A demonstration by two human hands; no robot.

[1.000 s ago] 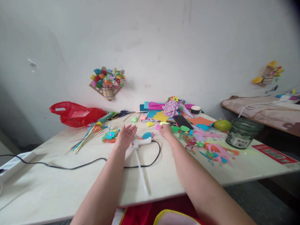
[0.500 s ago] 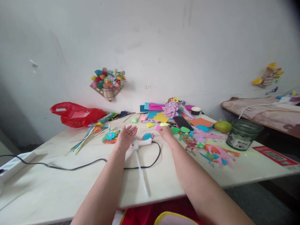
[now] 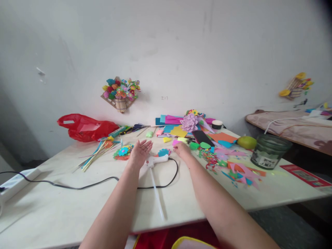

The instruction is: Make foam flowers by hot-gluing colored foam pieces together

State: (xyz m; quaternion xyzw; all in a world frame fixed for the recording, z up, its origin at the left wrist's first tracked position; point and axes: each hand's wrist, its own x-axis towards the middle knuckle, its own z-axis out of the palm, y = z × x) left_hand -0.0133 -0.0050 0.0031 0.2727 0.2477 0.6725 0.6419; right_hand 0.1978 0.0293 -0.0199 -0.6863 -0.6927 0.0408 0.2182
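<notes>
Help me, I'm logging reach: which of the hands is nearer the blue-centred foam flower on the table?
Left. The left hand, palm open, is just right of the blue-centred foam flower; the right hand is farther right, beyond the white glue gun.

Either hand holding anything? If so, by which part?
Left hand is open, palm up, empty, beside the glue gun. Right hand has fingertips at a pink foam scrap; a grip cannot be told.
</notes>
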